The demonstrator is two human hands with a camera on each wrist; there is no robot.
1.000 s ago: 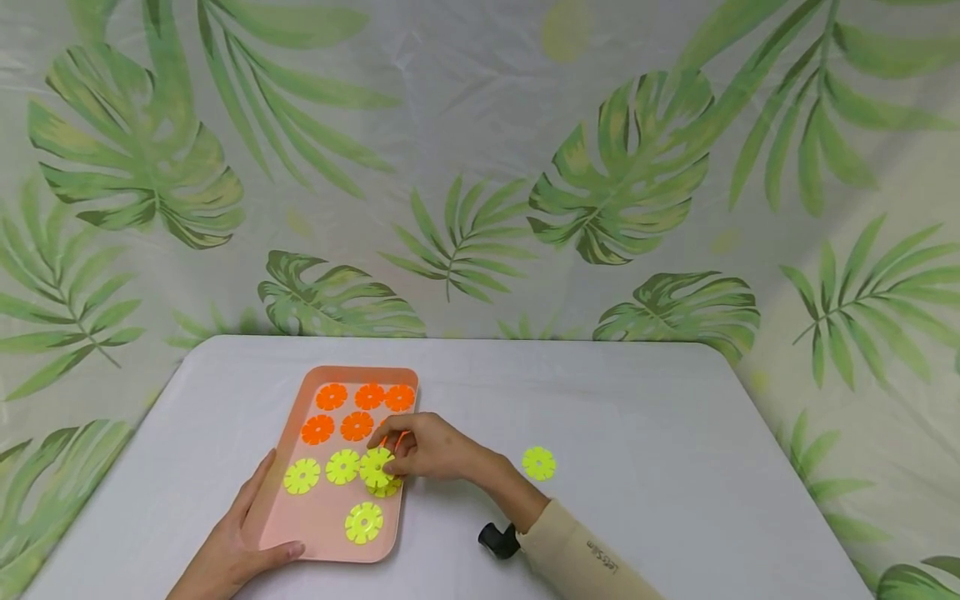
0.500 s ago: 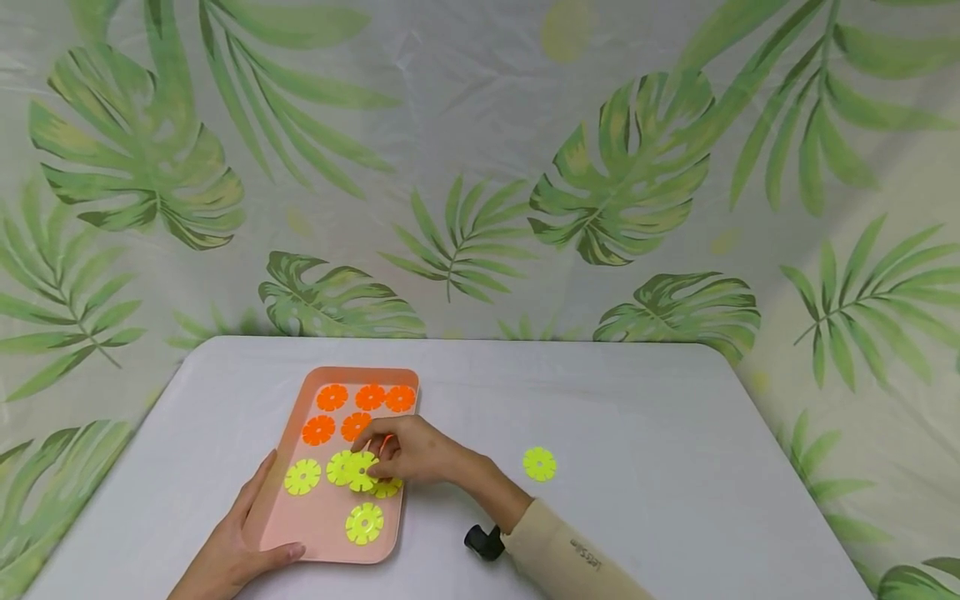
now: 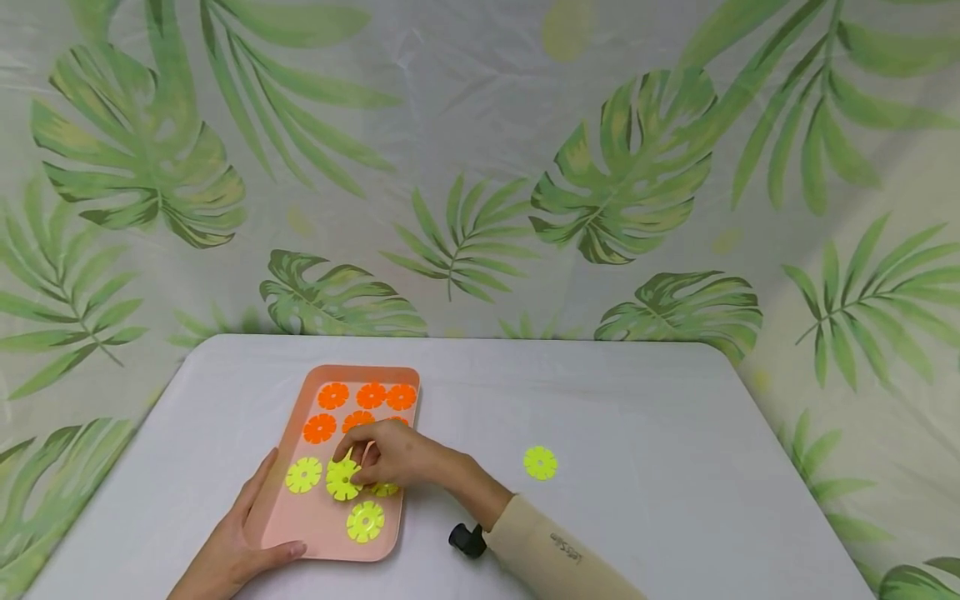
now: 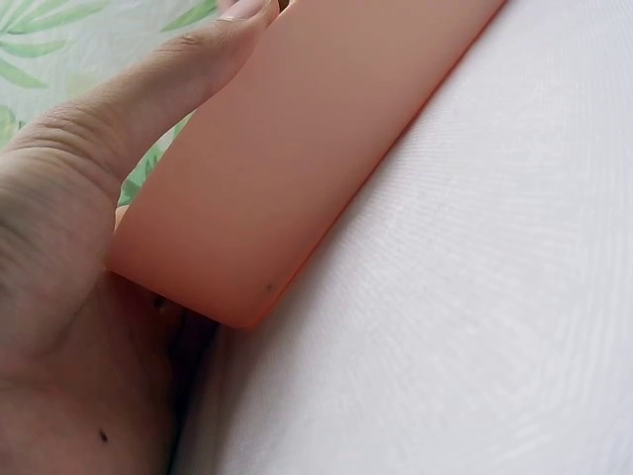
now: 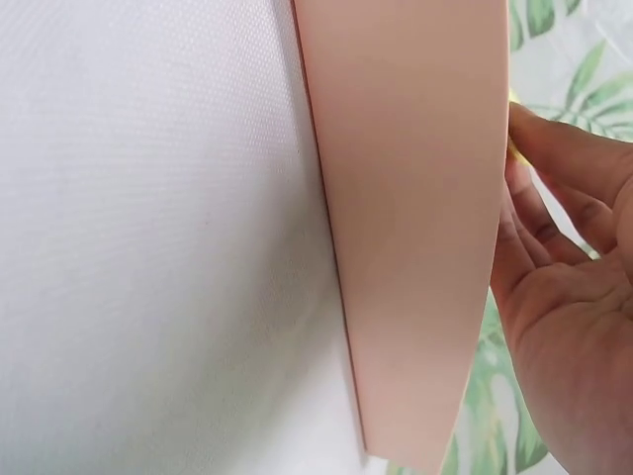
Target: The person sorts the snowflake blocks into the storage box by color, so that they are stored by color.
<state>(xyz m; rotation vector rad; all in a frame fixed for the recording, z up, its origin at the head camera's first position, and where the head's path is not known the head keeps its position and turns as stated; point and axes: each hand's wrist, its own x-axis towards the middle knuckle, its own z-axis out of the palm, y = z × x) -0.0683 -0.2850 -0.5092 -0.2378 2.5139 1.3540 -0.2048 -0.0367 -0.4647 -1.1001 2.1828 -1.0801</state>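
A pink tray (image 3: 318, 529) stands on the white table. My left hand (image 3: 232, 550) grips its near left corner, thumb over the front rim and fingers along the left side; the left wrist view shows the thumb against the tray wall (image 4: 267, 168). My right hand (image 3: 397, 454) pinches a yellow-green snowflake disc (image 3: 342, 483) over the middle of the tray. In the right wrist view the tray's side wall (image 5: 406, 218) hides most of that disc. Around it lie other yellow-green discs, one at the left (image 3: 303, 475) and one nearer (image 3: 365, 522). Orange discs (image 3: 319, 428) fill the far end, one partly behind my hand.
One yellow-green disc (image 3: 540, 462) lies on the white tablecloth (image 3: 660, 467) to the right of the tray. A small black device (image 3: 468, 540) sits by the right sleeve. Behind the table hangs a leaf-patterned cloth (image 3: 480, 125).
My right hand has moved left across the tray with the pinched disc, from near the right rim to above the middle. The left hand and tray stay put.
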